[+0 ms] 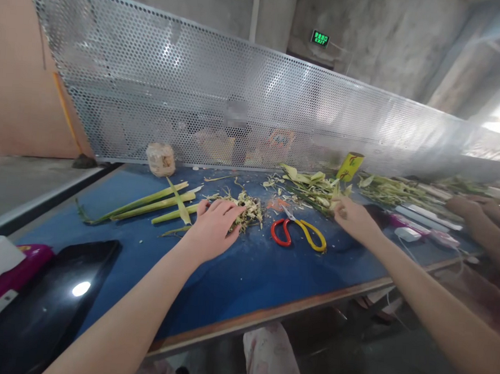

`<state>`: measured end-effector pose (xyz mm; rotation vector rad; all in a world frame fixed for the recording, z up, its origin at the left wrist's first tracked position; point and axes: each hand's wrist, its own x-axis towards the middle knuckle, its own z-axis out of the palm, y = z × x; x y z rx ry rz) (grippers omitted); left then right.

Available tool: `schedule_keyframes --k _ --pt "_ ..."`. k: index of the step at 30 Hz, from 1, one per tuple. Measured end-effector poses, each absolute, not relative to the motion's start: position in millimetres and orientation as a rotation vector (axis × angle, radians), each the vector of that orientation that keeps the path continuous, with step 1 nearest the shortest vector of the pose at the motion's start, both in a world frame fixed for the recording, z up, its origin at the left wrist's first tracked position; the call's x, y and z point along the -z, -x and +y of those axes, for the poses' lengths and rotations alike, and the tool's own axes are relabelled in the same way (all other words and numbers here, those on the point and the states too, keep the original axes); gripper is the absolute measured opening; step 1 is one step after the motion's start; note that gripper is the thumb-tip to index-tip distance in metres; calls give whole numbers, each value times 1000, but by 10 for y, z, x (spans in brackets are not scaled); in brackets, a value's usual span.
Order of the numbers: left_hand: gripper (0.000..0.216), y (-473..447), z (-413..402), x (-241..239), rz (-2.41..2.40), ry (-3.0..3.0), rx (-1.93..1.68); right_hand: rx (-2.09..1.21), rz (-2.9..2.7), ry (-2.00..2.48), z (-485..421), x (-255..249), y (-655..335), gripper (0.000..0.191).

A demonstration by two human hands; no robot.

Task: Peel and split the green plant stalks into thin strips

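My left hand point(216, 227) lies palm down with its fingers stretched over a heap of chopped plant bits point(251, 209). To its left, several long green stalks point(147, 208) lie on the blue table. My right hand point(354, 217) is closed at the right end of a pile of pale green leaves point(305, 182), its fingertips on a pale green leaf piece point(336, 193). Between my hands rest scissors point(299, 226) with one red and one yellow handle, blades pointing away. Orange crumbs point(278, 204) are scattered beside the blades.
A perforated metal screen point(196, 93) stands along the table's point(244, 282) back edge. In front of it are a whitish block point(161, 159) and a yellow can point(350, 166). A black tray point(56, 305) lies front left. Another person's hands point(469, 209) are at the right, near more greens point(394, 190).
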<state>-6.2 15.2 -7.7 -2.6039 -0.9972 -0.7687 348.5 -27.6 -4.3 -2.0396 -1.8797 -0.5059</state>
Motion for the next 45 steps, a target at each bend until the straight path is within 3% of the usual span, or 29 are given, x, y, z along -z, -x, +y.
schedule_keyframes --k 8,22,26,33,40,45 --pt "33 56 156 66 -1000 2655 748 -115 -1691 1728 -279 -132 -3364 27" --pt "33 46 171 121 -935 2674 691 -607 -1733 1377 -539 -460 -2598 21" --pt "33 41 182 138 -896 2711 672 -433 -1877 1407 -615 -513 -2403 19" --pt "32 41 176 141 -861 2726 676 274 -2206 1446 -688 -656 -2384 22" --pt "32 34 157 142 -853 2755 657 326 -2161 2300 -674 -453 -2711 20" --pt "32 27 143 132 -833 2784 633 424 -2292 2184 -794 -99 -2660 30"
